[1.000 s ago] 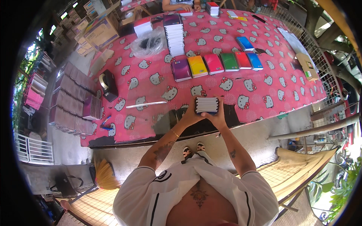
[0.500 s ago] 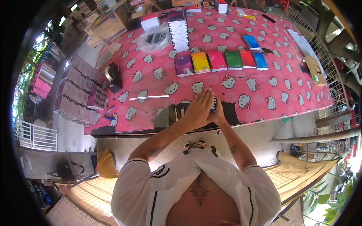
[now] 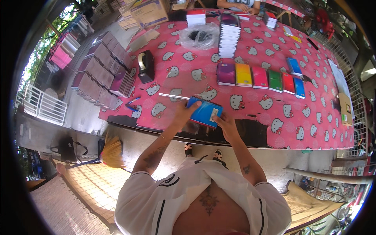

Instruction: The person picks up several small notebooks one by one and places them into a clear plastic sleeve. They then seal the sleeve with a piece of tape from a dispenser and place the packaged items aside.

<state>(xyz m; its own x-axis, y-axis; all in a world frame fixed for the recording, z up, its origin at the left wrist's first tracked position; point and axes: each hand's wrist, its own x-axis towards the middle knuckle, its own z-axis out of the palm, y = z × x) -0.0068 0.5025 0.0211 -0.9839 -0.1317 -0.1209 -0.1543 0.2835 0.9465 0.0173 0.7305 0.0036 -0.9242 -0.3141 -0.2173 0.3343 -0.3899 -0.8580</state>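
Over the near edge of the table I hold a blue spiral notebook (image 3: 203, 111), its cover facing up, with a red edge showing beneath it. My left hand (image 3: 183, 116) grips its left end, the thumb on the cover. At the lower right corner, my right hand (image 3: 228, 126) pinches the notebook beside a small pale label. Beyond it lies a row of small notebooks: purple (image 3: 226, 74), yellow (image 3: 243, 75), pink (image 3: 260, 77), green (image 3: 275, 80), red (image 3: 288, 83) and blue. Another blue notebook (image 3: 293, 66) lies just behind the row.
A black tape dispenser (image 3: 146, 67), blue pens (image 3: 132, 103) and a pale strip (image 3: 172, 95) lie leftward. Stacked notebooks (image 3: 100, 72) stand at the left edge. Farther back are a tall notebook pile (image 3: 229, 39), a plastic bag (image 3: 199, 37), a carton (image 3: 148, 12) and another person's hands (image 3: 244, 8).
My hands have come apart from being pressed together around the notebook. It is now turned flat with its blue cover visible, one hand at each end. The view has shifted left.
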